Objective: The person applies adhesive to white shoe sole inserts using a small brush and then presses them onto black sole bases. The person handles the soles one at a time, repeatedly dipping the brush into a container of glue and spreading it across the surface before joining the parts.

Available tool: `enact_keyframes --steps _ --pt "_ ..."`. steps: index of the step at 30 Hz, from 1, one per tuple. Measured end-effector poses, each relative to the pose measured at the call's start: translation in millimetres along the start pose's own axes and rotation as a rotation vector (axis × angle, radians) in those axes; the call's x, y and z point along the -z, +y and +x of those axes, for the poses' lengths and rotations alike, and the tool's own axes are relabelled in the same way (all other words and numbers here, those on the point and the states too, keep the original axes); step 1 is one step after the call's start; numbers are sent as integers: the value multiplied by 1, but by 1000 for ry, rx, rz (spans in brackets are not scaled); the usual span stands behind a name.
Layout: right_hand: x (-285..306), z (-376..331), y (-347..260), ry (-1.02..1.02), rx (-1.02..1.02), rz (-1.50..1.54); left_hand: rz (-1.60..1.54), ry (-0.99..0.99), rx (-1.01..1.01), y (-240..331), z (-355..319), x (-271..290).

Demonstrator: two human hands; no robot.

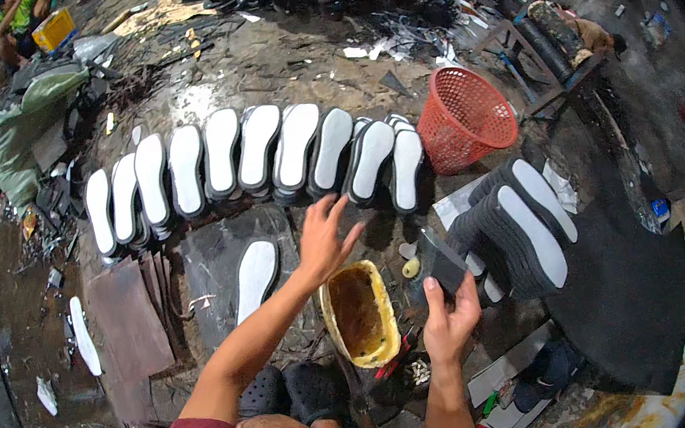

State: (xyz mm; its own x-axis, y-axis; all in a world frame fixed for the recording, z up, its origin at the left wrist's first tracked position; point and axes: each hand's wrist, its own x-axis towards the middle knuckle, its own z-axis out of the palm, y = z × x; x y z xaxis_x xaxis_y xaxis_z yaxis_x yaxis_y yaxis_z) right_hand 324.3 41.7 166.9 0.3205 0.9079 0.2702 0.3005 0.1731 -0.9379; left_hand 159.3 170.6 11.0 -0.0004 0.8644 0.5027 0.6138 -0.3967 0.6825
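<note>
My left hand (328, 238) reaches forward with its fingers apart and nothing in it, just short of a curved row of stacked white-topped shoe soles (270, 145). My right hand (451, 319) grips a dark, flat rectangular piece (443, 261) between thumb and fingers; its exact kind is unclear. Between my hands stands a yellow-crusted tub (388, 331) with a brownish inside. A single white-topped sole (255, 278) lies on a dark board (207, 265) left of the tub. To the right of my right hand, dark soles (501, 235) lean in a bundle, some with white faces.
A red perforated basket (463, 121) stands behind the leaning soles. Brown sheets (129, 317) lie at left, a large black sheet (624, 287) at right. My black clogs (311, 387) are close to the tub. Scraps, a green sack (25, 133) and other people are farther off.
</note>
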Motion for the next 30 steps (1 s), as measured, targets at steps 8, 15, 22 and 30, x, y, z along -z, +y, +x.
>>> enact_keyframes --steps 8,15,22,30 --pt "-152 7 37 -468 180 -19 88 -116 605 -11 -215 161" --pt "-266 -5 130 -760 338 -686 382 -507 447 -10 -237 181" --pt "-265 -28 126 -1025 657 -726 307 -528 498 -22 -247 183" --pt "-215 -123 101 -1220 798 -607 -125 606 788 -31 -245 227"
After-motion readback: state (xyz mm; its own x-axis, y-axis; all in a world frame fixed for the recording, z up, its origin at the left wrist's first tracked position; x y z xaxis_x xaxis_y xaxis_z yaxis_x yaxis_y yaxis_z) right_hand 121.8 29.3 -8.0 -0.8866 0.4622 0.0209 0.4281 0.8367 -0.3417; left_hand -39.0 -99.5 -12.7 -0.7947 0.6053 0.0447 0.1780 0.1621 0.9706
